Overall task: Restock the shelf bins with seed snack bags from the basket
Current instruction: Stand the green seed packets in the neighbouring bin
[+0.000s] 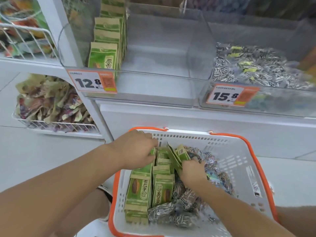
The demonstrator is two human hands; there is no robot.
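Note:
A white basket [239, 156] with an orange rim sits low in front of the shelf. It holds green seed snack bags [140, 187] standing in rows on its left side and silvery striped seed packets [186, 199] on its right. My left hand [136, 147] grips the tops of the far green bags. My right hand [192, 168] is closed around a few tilted green bags [177, 154] beside them. Above, a clear shelf bin [162, 53] holds one row of green bags [107, 40] along its left wall.
A second clear bin [256, 65] on the right is filled with silvery seed packets, price tag 15.8 [225, 96]. The left bin's tag reads 12.8 [89, 82]. White wire baskets [56, 125] of mixed snacks hang at the left. White floor surrounds the basket.

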